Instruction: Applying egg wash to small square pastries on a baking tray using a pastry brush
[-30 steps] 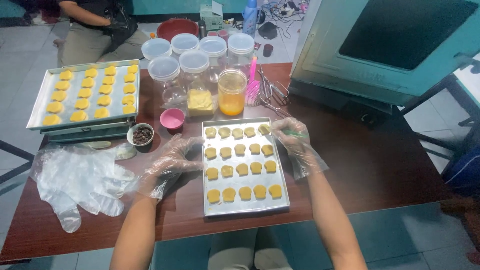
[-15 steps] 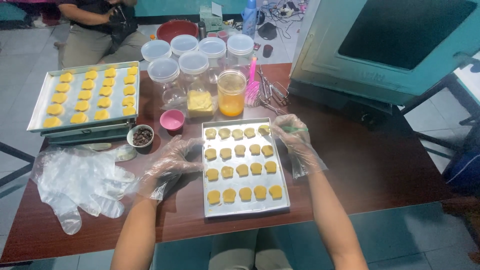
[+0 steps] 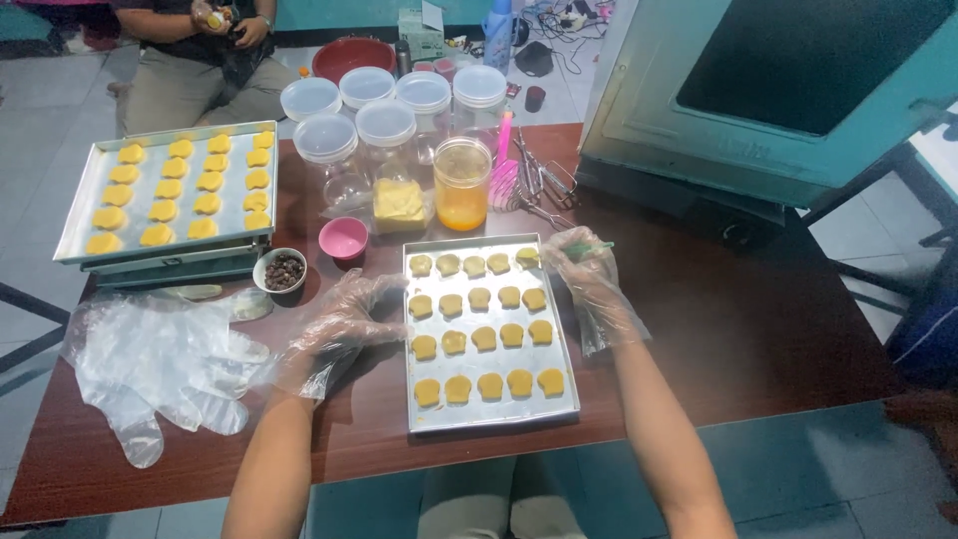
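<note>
The right hand [image 3: 577, 262], in a loose clear plastic glove, has its fingers pressed together around a thin green stick [image 3: 591, 248], and it holds this stick over the upper right corner of the baking tray [image 3: 569, 369]. The tip of the stick is near the last yellow dough piece [image 3: 527, 258] in the top row; whether it touches the dough, I cannot tell. The left hand [image 3: 344, 321], also in a clear glove, lies with spread fingers on the brown table [image 3: 758, 329] — its fingertips reach the left edge of the tray, and it holds nothing.

The tray stands in front of the person, between the two arms. It carries four rows of small yellow dough pieces, five in a row.

Left of the left hand, a heap of spare clear gloves [image 3: 150, 364] lies on the table. Behind it is a small white bowl with dark bits [image 3: 280, 270], and just beside that a small pink cup [image 3: 343, 238]. Further left, a second tray with yellow dough pieces [image 3: 175, 190] rests on top of other trays.

Behind the near tray stand a glass of orange liquid [image 3: 462, 184] and a bag of pale yellow stuff [image 3: 399, 203], then several clear jars with white lids [image 3: 384, 125]. A pink brush [image 3: 504, 165] and metal whisks [image 3: 544, 185] lie to the right of the glass. At the far right is a large teal oven [image 3: 778, 90] — its dark window faces up. Another person [image 3: 200, 60] sits at the far side of the table.
</note>
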